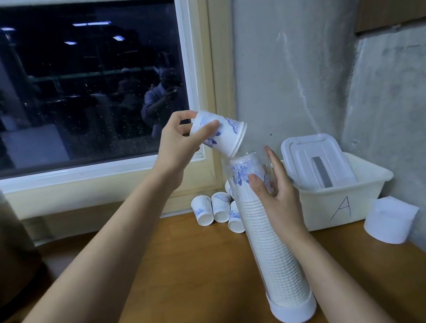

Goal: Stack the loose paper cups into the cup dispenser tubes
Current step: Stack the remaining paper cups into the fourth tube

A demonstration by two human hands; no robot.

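The left hand point(178, 144) pinches a blue-patterned paper cup point(223, 133), tilted with its rim at the mouth of the clear dispenser tube point(276, 260). The right hand point(276, 194) grips the tube near its top. Loose cups point(213, 209) sit behind on the wooden table point(194, 283). A white bin point(343, 199) is marked "A".

**Drinks-service corner of a shared building, probably an office.** Evidence: disposable drinkware in bulk on a brown wooden worktop point(187, 270). A clear dispenser tube point(272, 247), gripped by the right hand point(277, 196), is packed with nested cups. The left hand point(178, 144) holds one paper cup point(226, 136). Loose cups point(221, 208) sit beyond the hands, below the window point(78, 83). Behind the left hand the dark glass reflects ceiling strip lights point(91, 23) in a large room. Right of the right hand a white plastic tub point(324, 212) marked "A", lid point(309, 155) inside, stands against a rough plastered wall point(301, 58), a white paper roll point(390, 221) beside it. Far left of the left hand: part of a dark rounded vessel point(2, 251), kind unclear.
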